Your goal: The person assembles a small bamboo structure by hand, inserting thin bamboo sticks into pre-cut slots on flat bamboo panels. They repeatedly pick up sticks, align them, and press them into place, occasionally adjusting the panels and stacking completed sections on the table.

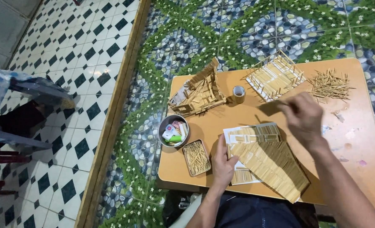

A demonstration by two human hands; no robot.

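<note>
Head view: my left hand (223,162) flat, pinning stick panel (272,166); right hand (303,116) pinching one stick, blurred. Panel overhangs near table (365,169) edge; a nudge could tip it off

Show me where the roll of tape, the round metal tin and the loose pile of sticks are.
roll of tape (238,93), head view, on its outer side wall.
round metal tin (161,128), head view, on its left rim.
loose pile of sticks (329,84), head view, on the pile's middle.
</note>
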